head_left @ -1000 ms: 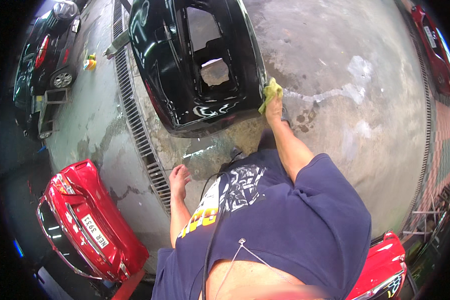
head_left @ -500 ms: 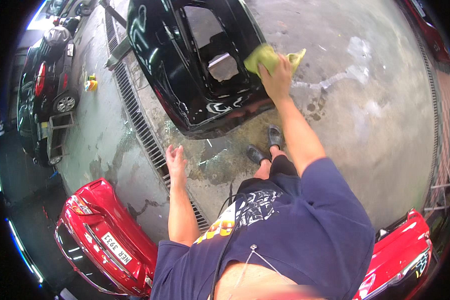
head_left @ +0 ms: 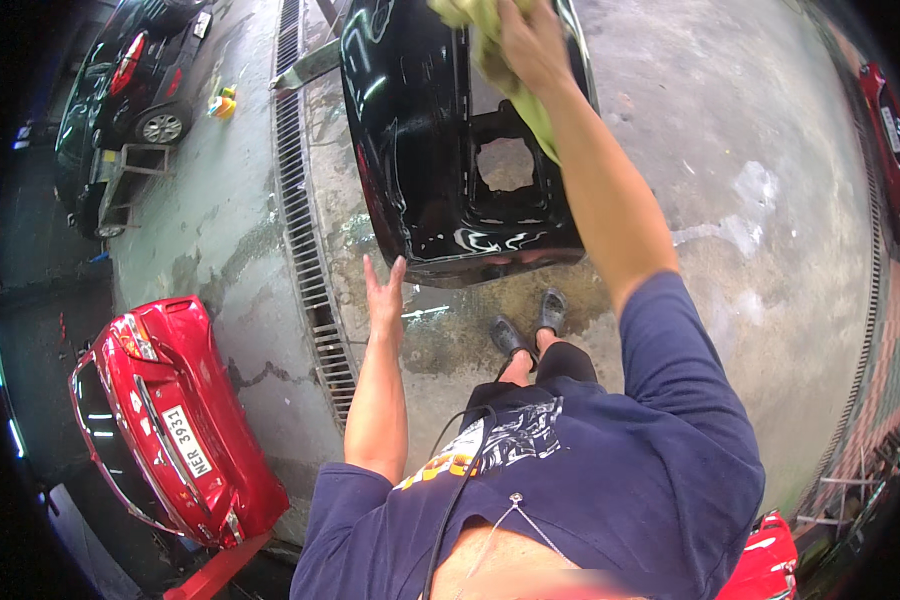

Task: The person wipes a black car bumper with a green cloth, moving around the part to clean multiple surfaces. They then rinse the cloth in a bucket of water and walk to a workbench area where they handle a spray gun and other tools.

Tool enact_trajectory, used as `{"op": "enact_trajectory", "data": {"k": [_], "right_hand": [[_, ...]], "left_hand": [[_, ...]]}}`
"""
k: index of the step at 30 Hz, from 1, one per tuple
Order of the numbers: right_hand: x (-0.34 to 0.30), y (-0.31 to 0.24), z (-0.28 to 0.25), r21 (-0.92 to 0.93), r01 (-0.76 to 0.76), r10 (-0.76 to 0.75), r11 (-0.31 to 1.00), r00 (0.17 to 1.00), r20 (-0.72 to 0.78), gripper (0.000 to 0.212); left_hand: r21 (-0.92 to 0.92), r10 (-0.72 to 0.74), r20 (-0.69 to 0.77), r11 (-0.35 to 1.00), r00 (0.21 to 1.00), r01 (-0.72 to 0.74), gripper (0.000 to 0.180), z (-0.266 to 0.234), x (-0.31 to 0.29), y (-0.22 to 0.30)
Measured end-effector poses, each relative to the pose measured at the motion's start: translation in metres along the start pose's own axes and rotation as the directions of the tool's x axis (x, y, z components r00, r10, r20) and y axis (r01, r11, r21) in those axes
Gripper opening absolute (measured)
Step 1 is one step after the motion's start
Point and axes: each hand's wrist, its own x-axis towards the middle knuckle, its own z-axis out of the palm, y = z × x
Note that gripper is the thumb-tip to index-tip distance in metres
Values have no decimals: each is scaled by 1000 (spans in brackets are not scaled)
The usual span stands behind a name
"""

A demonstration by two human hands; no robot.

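clock from wearer's chest. right hand's [head_left: 532, 45] fingers curled round yellow-green cloth [head_left: 487, 48], gripping it bunched, tail hanging toward 5 o'clock; arm stretched to 12. left hand [head_left: 384, 295] at 10-11 o'clock: fingers spread wide, nothing held, tips by panel's near left corner; contact unclear. black panel [head_left: 410, 160] at 12, under cloth in view. beyond left hand, drain [head_left: 305, 240] at 10-11; red car [head_left: 225, 400] at 9. step looks like wiping panel; next move likely calls for flat, even pressure, cloth tail clear of cut-out edges.
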Motion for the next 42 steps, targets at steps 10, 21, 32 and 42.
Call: {"op": "enact_trajectory", "data": {"k": [10, 21, 32, 42], "right_hand": [[-221, 64, 99, -354, 195, -172, 915, 980, 96, 67], [-65, 25, 108, -571, 636, -445, 519, 772, 455, 52], [-153, 18, 155, -425, 881, -330, 210, 473, 817, 44], [-207, 18, 171, -35, 776, -358, 630, 330, 874, 22]], "left_hand": [[-174, -166, 61, 969, 984, 174, 106, 23, 53, 9], [-298, -172, -36, 942, 984, 154, 102, 14, 56, -11], [-449, -408, 11, 814, 913, 369, 97, -10, 91, -88], [-393, -429, 261, 771, 865, 501, 97, -29, 141, -129]]}}
